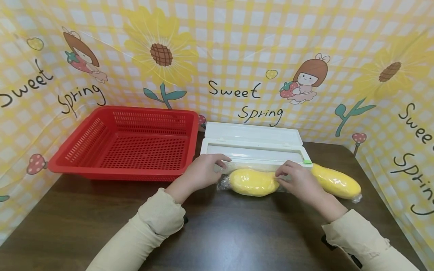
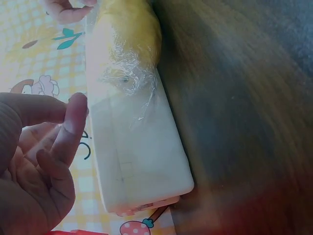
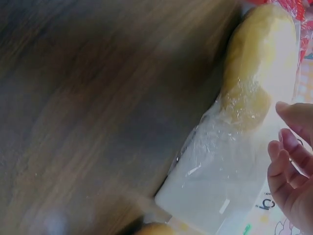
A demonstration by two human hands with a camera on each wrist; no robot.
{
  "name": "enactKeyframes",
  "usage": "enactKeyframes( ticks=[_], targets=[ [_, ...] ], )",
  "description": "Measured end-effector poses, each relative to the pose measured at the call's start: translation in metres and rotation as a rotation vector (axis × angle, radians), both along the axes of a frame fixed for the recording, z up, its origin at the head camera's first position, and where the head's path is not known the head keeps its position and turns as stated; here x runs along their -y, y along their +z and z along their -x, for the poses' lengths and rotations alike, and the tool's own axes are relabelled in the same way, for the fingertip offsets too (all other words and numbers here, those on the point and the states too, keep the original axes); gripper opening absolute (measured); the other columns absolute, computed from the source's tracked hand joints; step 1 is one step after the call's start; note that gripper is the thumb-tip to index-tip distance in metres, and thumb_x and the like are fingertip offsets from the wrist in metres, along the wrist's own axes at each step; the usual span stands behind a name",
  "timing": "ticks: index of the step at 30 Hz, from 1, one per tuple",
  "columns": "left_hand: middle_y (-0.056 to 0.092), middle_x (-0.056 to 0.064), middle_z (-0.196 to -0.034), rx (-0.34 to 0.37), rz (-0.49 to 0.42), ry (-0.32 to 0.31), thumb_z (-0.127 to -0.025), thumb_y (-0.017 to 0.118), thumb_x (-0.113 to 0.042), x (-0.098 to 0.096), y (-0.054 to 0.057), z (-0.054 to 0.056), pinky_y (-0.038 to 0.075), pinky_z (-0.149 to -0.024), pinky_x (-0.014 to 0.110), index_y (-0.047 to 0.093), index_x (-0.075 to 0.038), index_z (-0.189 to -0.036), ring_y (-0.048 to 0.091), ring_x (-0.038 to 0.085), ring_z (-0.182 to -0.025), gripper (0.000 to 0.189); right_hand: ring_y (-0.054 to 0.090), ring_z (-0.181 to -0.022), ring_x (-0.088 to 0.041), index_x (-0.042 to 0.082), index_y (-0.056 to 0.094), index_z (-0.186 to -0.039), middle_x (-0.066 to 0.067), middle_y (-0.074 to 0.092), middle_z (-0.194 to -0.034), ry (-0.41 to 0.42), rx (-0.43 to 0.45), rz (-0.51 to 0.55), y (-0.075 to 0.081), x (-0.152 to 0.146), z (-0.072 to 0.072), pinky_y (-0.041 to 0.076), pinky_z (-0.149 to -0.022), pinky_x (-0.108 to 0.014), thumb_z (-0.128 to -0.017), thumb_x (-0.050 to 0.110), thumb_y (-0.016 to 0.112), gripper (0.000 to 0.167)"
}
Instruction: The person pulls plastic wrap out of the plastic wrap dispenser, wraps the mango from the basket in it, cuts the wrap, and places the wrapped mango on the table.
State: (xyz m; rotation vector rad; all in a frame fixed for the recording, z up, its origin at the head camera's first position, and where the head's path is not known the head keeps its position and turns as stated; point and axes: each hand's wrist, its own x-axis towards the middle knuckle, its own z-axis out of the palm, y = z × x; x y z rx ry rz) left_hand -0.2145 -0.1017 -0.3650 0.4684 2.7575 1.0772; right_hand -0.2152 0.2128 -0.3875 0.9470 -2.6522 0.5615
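A yellow melon-like fruit [image 1: 252,182], wrapped in clear film, lies against the front of a white cling film box [image 1: 254,165]. Loose, crumpled film [image 2: 129,81] gathers at one end of it. My left hand [image 1: 205,171] hovers by the left end with bent fingers; thumb and forefinger tips come together, and I see no film between them. At the other end, my right hand [image 1: 300,180] has its fingers loosely bent and thumb apart, close beside the fruit and its flat, clear film tail [image 3: 215,152].
A longer yellow fruit [image 1: 335,182], also film-wrapped, lies to the right, partly behind my right hand. Left of the box stands a red slotted basket [image 1: 145,171]. The box's lid [image 1: 252,133] is raised against the patterned cloth [image 1: 237,45] behind the dark wooden table [image 1: 234,233].
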Motion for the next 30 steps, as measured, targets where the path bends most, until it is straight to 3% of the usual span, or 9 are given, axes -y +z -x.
enactKeyframes(
  ticks=[3, 8, 17, 22, 27, 30],
  targets=[
    [0.072, 0.003, -0.108, -0.001, 0.012, 0.0, -0.088, 0.069, 0.002, -0.001, -0.001, 0.0, 0.052, -0.067, 0.031, 0.07, -0.016, -0.13, 0.064, 0.021, -0.093, 0.046, 0.066, -0.08, -0.019, 0.012, 0.07, -0.082, 0.001, 0.063, -0.088, 0.02, -0.039, -0.014, -0.001, 0.002, -0.001, 0.056, -0.068, -0.037, -0.078, -0.001, 0.086, 0.021],
    [0.072, 0.003, -0.11, -0.022, 0.094, -0.058, -0.085, 0.071, 0.004, -0.003, 0.001, 0.0, 0.052, -0.073, 0.032, 0.069, -0.015, -0.131, 0.066, 0.021, -0.102, 0.05, 0.065, -0.079, -0.017, 0.012, 0.07, -0.082, 0.002, 0.064, -0.086, 0.039, -0.065, -0.027, -0.004, 0.001, -0.001, 0.056, -0.069, -0.037, -0.077, -0.002, 0.087, 0.022],
    [0.073, 0.002, -0.105, -0.082, 0.236, -0.079, -0.084, 0.068, 0.009, -0.006, -0.003, -0.002, 0.054, -0.074, 0.034, 0.072, -0.014, -0.127, 0.067, 0.019, -0.098, 0.049, 0.062, -0.081, -0.017, 0.013, 0.071, -0.081, 0.003, 0.064, -0.087, 0.073, -0.042, -0.059, -0.008, -0.002, 0.0, 0.054, -0.07, -0.037, -0.077, -0.001, 0.085, 0.02],
    [0.073, 0.002, -0.102, -0.144, 0.295, -0.077, -0.086, 0.067, 0.007, -0.006, -0.006, -0.003, 0.056, -0.079, 0.038, 0.075, -0.013, -0.116, 0.068, 0.02, -0.096, 0.036, 0.061, -0.082, -0.016, 0.014, 0.071, -0.081, 0.004, 0.063, -0.088, 0.082, -0.035, -0.073, -0.01, -0.002, 0.001, 0.054, -0.071, -0.036, -0.076, -0.002, 0.084, 0.02],
    [0.067, 0.001, -0.085, -0.213, 0.361, -0.058, -0.089, 0.066, 0.003, -0.007, -0.008, -0.003, 0.052, -0.067, 0.038, 0.072, -0.013, -0.094, 0.061, 0.02, -0.076, 0.017, 0.061, -0.082, -0.015, 0.015, 0.071, -0.08, 0.004, 0.063, -0.087, 0.086, -0.046, -0.065, -0.011, -0.002, 0.001, 0.054, -0.07, -0.036, -0.076, -0.002, 0.082, 0.021],
    [0.064, 0.002, -0.081, -0.209, 0.365, -0.058, -0.088, 0.067, 0.003, -0.007, -0.007, -0.003, 0.049, -0.064, 0.036, 0.068, -0.013, -0.09, 0.056, 0.02, -0.072, 0.015, 0.061, -0.082, -0.015, 0.015, 0.071, -0.081, 0.004, 0.063, -0.087, 0.087, -0.046, -0.066, -0.011, -0.002, 0.001, 0.054, -0.07, -0.035, -0.075, -0.003, 0.082, 0.021]
  ],
)
